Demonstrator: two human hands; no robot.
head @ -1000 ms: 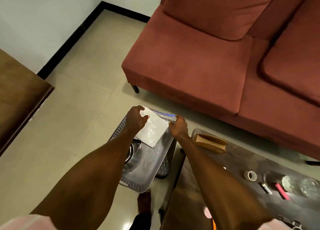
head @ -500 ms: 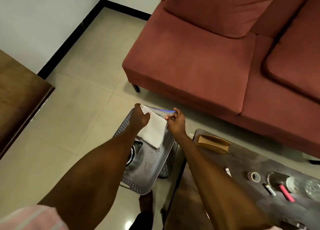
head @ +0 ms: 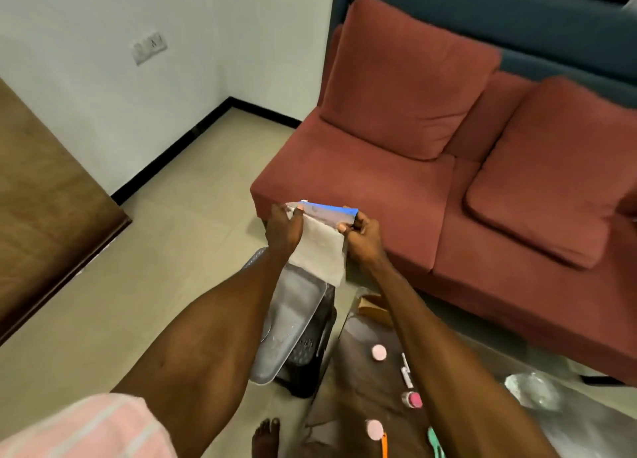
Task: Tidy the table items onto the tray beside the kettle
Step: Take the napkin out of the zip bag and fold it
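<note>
Table (head: 358, 382) clutter nearest the viewer, pink discs and small tubes, looks untidied, so most of the job seems left. Beyond, the grey tray (head: 293, 319) sits low beside it. Higher, left hand (head: 283, 232) and right hand (head: 362, 238) pinch a whitish, blue-edged pouch (head: 322, 247) above the tray.

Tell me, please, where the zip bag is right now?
In the head view the zip bag hangs mid-frame, pinched between the left hand and right hand, above the tray.
</note>
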